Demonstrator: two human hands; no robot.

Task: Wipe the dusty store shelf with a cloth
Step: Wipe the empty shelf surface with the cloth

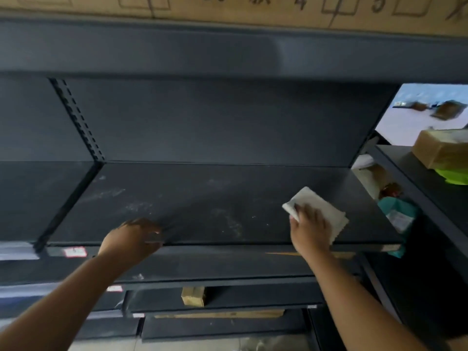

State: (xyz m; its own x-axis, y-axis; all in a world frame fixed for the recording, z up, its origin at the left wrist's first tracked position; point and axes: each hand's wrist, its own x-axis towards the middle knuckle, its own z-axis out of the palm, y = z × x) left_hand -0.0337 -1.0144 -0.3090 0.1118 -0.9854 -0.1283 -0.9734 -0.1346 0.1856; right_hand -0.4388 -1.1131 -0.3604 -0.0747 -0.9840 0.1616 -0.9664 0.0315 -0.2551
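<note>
A dark grey metal shelf runs across the middle of the head view, with pale dust smears on its left and centre. A folded white cloth lies flat on the shelf's right part. My right hand presses down on the cloth, fingers spread over it. My left hand rests on the shelf's front edge left of centre, fingers curled over the lip and holding nothing else.
A slotted upright divides this bay from the one on the left. Lower shelves hold a small wooden block. To the right, another shelf carries a cardboard box, a green item and a teal package.
</note>
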